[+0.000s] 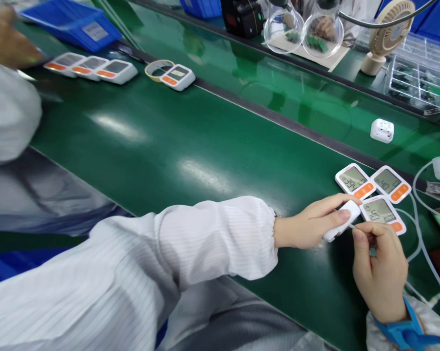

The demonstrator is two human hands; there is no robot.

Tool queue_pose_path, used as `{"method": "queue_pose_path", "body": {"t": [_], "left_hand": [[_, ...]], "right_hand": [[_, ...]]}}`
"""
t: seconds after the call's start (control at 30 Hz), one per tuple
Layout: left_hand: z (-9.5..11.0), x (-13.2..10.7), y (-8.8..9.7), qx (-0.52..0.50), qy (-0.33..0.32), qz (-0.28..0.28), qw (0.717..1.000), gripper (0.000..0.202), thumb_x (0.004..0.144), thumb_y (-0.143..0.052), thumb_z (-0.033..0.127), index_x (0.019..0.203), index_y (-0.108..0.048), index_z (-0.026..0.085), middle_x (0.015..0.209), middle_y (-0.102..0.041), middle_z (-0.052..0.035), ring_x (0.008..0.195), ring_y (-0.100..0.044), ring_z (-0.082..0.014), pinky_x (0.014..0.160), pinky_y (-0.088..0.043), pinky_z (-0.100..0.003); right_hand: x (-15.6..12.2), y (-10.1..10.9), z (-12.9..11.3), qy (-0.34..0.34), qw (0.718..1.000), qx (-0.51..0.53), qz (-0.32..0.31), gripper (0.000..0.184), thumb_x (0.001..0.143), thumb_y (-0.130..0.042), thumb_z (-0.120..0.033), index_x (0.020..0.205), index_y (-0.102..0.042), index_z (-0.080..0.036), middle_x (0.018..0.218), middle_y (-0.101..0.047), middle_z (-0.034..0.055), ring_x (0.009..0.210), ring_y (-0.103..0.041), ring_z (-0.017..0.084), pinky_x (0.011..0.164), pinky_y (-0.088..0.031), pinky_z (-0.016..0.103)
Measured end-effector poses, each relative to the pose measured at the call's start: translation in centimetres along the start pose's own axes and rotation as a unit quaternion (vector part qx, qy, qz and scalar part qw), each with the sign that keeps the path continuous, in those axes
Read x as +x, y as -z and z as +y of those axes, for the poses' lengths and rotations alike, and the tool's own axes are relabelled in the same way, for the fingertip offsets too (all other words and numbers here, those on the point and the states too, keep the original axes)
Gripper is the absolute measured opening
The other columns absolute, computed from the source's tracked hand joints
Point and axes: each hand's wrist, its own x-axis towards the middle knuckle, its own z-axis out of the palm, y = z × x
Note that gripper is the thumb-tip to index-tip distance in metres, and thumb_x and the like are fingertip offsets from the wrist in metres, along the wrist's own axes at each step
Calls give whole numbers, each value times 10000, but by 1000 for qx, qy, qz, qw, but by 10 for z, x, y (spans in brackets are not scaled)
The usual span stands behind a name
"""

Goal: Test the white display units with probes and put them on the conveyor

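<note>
My left hand (320, 220) is closed around a white handheld meter (341, 222), tilted on edge with its screen out of sight. At the meter's lower edge, my right hand (378, 263) pinches a thin white piece (352, 226) that looks like a cable end; the fingers mostly hide it. A blue band (406, 326) circles my right wrist. Just beyond my hands lie three more white meters with orange buttons: one on the left (354, 180), one on the right (391, 184) and one in front (382, 213). Their screens show digits.
White cables (420, 243) run along the right side. A white plug adapter (382, 130) sits beyond the dark strip. Farther left are a meter (178, 77) on a tape roll (156, 69), a row of meters (91, 66), a blue bin (71, 24) and another person's sleeve (9, 114).
</note>
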Motion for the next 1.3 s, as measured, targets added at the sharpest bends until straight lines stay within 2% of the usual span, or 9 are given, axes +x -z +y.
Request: {"method": "queue_pose_path", "body": {"t": [0.2,0.37,0.53,0.67,0.87,1.0,1.3], "left_hand": [[-1,0,1,20,-10,3,1000,467,1003,-423,446,1332,-492,122,1102,-552,-97,886,-483,-172,771,-406,-292],[-1,0,0,3,5,3,1000,460,998,-438,478,1309,-499,145,1004,-535,-57,810,-460,-151,748,-393,-284],[-1,-1,-1,-4,5,4,1000,478,995,-437,516,1303,-510,157,1024,-536,-65,827,-464,-156,745,-403,-282],[-2,-1,-1,1,3,2,1000,498,986,-451,532,1302,-518,152,1004,-539,-59,811,-465,-152,745,-404,-283],[-3,0,0,28,-14,28,999,541,992,-427,530,1359,-476,136,1129,-566,-111,887,-517,-183,740,-429,-297],[-3,-1,1,38,-25,23,999,526,1001,-421,504,1357,-479,120,1184,-570,-137,973,-540,-212,757,-444,-310],[-5,-2,0,66,-46,19,997,554,1002,-416,557,1342,-495,127,1189,-580,-136,1064,-548,-239,820,-457,-328]], "right_hand": [[0,0,0,2,1000,-19,9,214,1101,-480,-300,927,-541,-193,856,-554,1,730,-513,147,694,-396,253],[1,-1,1,6,1000,-5,-5,206,1103,-474,-296,938,-534,-188,868,-561,8,756,-521,153,713,-401,257],[0,-3,0,8,999,31,-24,182,1099,-477,-279,948,-534,-193,866,-549,3,759,-524,151,721,-403,260],[-1,-2,-1,4,1000,20,-12,194,1098,-474,-281,932,-531,-198,857,-548,0,750,-518,154,708,-398,263],[0,-1,-1,-8,1000,6,-10,219,1101,-469,-302,917,-533,-201,859,-559,3,743,-518,157,701,-397,262],[0,-1,-2,-14,1000,0,-7,222,1099,-469,-305,915,-535,-201,851,-559,3,737,-519,160,695,-398,267],[-1,-1,-1,-38,999,-12,-6,239,1093,-471,-340,914,-554,-205,832,-574,18,709,-525,183,661,-400,296]]}}
